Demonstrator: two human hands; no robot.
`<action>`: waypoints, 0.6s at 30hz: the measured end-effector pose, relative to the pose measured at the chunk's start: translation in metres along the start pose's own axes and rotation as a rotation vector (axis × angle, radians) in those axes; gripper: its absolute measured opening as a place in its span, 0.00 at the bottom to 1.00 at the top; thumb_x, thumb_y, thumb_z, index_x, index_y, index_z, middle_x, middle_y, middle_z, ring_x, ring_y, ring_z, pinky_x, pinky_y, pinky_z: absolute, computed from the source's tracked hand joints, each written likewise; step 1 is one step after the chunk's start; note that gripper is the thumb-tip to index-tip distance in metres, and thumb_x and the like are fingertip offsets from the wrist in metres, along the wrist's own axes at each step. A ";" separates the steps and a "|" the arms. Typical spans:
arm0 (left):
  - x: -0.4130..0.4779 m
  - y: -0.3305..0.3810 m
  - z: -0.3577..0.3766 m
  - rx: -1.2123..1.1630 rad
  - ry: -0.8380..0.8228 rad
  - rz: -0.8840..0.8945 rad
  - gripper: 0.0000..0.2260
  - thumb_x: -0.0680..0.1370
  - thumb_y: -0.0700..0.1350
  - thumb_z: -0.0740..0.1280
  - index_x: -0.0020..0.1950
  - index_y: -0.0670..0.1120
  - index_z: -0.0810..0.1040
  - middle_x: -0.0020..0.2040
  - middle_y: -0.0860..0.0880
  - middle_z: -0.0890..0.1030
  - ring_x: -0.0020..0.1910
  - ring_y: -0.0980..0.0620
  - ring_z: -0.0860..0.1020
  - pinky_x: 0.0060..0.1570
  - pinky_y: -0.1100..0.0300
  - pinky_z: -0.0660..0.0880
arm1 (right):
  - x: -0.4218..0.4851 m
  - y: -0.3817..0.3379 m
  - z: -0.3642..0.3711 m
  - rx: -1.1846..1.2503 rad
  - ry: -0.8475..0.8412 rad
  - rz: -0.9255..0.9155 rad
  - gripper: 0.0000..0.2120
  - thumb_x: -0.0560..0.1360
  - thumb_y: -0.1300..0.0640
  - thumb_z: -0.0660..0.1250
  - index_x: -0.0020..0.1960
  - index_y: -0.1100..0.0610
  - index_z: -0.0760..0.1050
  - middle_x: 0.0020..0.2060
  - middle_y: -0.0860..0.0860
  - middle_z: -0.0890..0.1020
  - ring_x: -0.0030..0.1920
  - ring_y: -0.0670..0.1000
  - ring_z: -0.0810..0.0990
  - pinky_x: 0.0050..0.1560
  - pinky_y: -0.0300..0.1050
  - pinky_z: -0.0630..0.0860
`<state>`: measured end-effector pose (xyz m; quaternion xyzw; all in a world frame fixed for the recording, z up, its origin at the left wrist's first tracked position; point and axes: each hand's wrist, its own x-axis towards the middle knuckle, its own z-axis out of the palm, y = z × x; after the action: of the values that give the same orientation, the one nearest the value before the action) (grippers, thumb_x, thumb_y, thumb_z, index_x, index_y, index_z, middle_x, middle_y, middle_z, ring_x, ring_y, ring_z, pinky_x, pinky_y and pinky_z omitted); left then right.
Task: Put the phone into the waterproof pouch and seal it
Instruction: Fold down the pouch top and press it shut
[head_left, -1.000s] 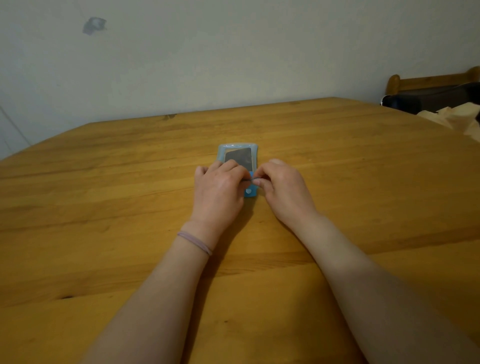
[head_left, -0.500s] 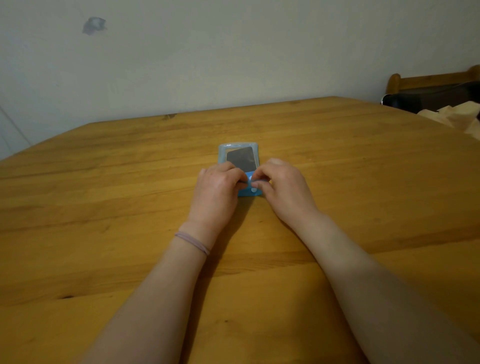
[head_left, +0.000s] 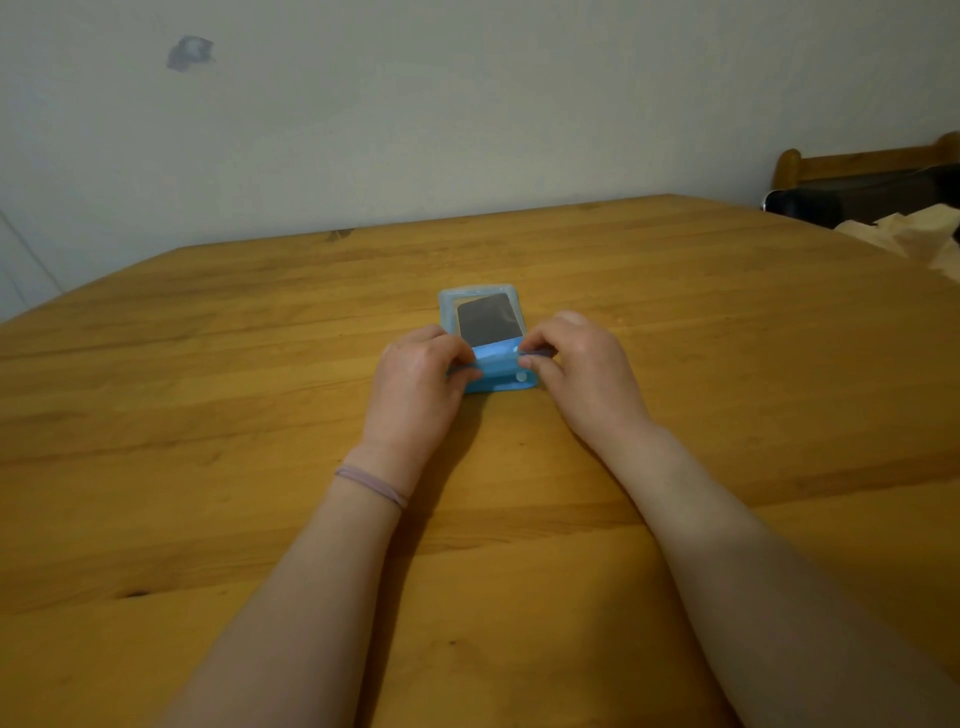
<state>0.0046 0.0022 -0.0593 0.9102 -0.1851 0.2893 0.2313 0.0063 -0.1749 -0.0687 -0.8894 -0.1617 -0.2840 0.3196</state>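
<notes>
My left hand (head_left: 421, 374) pinches the pouch (head_left: 485, 340) flap's left end; the phone (head_left: 488, 322) sits inside it, flat on the tabletop (head_left: 208, 415). My right hand (head_left: 582, 364) pinches the other end, keeping the fold even for sealing.

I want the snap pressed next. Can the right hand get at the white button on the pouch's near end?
Probably yes. The right hand already pinches the blue pouch at its folded end, and the white button sits uncovered just beside its fingers, with nothing between them.
</notes>
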 end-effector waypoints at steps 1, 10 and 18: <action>0.000 0.000 0.000 -0.004 -0.003 0.001 0.04 0.69 0.40 0.74 0.42 0.42 0.83 0.40 0.45 0.81 0.38 0.46 0.78 0.40 0.49 0.76 | 0.000 -0.001 0.000 -0.009 -0.010 -0.011 0.05 0.71 0.60 0.72 0.46 0.56 0.80 0.42 0.48 0.77 0.44 0.49 0.76 0.45 0.42 0.72; 0.002 0.002 0.001 -0.002 -0.037 0.019 0.03 0.69 0.39 0.74 0.41 0.42 0.83 0.39 0.46 0.81 0.38 0.46 0.79 0.39 0.50 0.76 | 0.001 -0.004 0.002 0.003 -0.060 -0.008 0.00 0.72 0.62 0.70 0.42 0.58 0.80 0.40 0.51 0.80 0.43 0.52 0.77 0.44 0.53 0.75; -0.002 -0.004 -0.001 0.033 -0.039 -0.100 0.06 0.68 0.42 0.75 0.43 0.44 0.82 0.41 0.46 0.80 0.38 0.46 0.77 0.38 0.54 0.73 | 0.001 0.002 0.001 0.017 -0.015 0.067 0.02 0.71 0.62 0.71 0.42 0.57 0.78 0.41 0.49 0.77 0.44 0.52 0.76 0.44 0.48 0.72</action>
<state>0.0046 0.0064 -0.0606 0.9275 -0.1392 0.2626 0.2268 0.0082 -0.1757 -0.0698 -0.8937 -0.1366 -0.2653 0.3351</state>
